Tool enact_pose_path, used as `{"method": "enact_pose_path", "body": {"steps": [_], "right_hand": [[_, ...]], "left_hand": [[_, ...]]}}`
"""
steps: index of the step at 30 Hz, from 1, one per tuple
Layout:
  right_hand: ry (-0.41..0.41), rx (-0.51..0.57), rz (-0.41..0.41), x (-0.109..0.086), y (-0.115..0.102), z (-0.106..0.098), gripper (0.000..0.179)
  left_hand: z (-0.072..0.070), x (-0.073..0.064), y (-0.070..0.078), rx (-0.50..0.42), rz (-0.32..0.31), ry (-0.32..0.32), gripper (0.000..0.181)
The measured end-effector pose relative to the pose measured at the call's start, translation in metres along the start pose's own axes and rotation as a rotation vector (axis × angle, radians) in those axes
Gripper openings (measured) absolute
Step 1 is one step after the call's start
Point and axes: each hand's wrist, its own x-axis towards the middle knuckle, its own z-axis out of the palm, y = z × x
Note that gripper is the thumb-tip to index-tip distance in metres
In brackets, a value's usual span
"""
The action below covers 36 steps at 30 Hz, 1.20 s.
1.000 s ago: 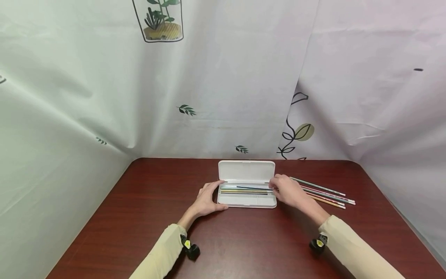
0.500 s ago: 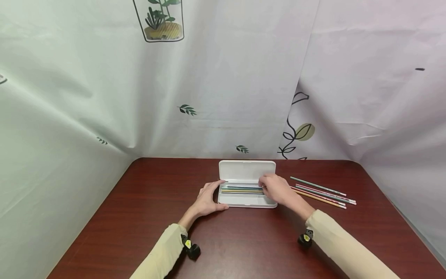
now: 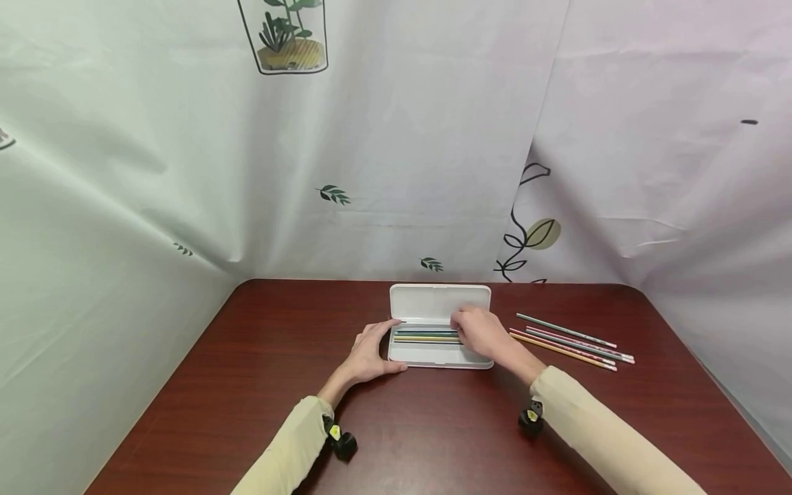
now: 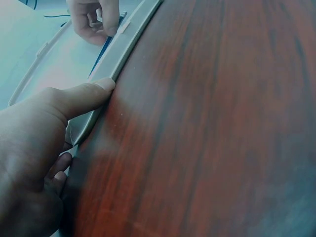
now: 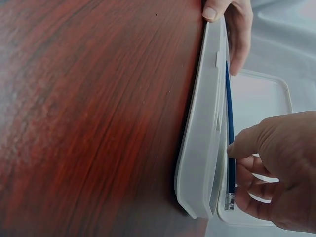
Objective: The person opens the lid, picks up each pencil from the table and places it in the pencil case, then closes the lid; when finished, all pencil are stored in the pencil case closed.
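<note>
An open white pencil case (image 3: 421, 302) lies on the table with its lid raised at the back. Several pencils (image 3: 427, 337) lie lengthwise in its tray. My left hand (image 3: 366, 356) holds the left end, the thumb (image 4: 94, 96) on the front rim and the fingers reaching round to the back. Over the right part of the tray, my right hand (image 3: 482, 335) pinches a dark blue pencil (image 5: 230, 108) between thumb and fingers. That pencil lies along the case, its metal eraser end pointing right. In the head view the right hand hides part of the pencils.
Several loose pencils (image 3: 569, 346), red, grey and yellow, lie slanted on the dark red wooden table (image 3: 421, 433) right of the case. A green pencil (image 3: 566, 330) lies apart behind them. A white printed cloth (image 3: 396, 137) hangs at the back and sides.
My right hand has moved left and in over the tray, carrying the blue pencil from a slant into line with the others. The left hand stays at the case's left end.
</note>
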Motion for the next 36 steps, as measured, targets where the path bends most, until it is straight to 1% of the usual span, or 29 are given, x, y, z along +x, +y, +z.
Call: {"method": "enact_pose_path", "body": {"steps": [9,13,17,20,24,27,30,36], "right_hand": [[-0.013,-0.028,0.024,0.004,-0.003,0.005,0.013],[-0.016,-0.022,0.046,0.005,-0.004,0.005,0.013],[0.005,-0.01,0.074,0.002,0.002,-0.001,0.012],[0.046,0.013,0.094,-0.005,0.01,-0.011,0.012],[0.109,0.039,0.129,-0.023,0.028,-0.028,0.013],[0.138,0.049,0.165,-0.044,0.042,-0.039,0.014],[0.14,0.055,0.194,-0.069,0.055,-0.047,0.015],[0.128,0.05,0.217,-0.115,0.072,-0.059,0.016]], "left_hand": [[0.001,-0.001,-0.001,0.002,-0.011,-0.012,0.088],[0.002,-0.001,-0.001,0.0,-0.006,-0.013,0.088],[0.002,-0.001,-0.001,-0.005,-0.002,-0.011,0.088],[0.002,-0.001,0.0,-0.002,-0.003,-0.014,0.088],[0.001,-0.001,0.001,-0.007,-0.009,-0.01,0.088],[0.001,-0.001,0.001,-0.012,-0.01,-0.006,0.088],[0.0,0.0,0.001,-0.005,-0.005,-0.005,0.088],[0.0,0.0,0.0,0.01,0.003,-0.007,0.088]]}}
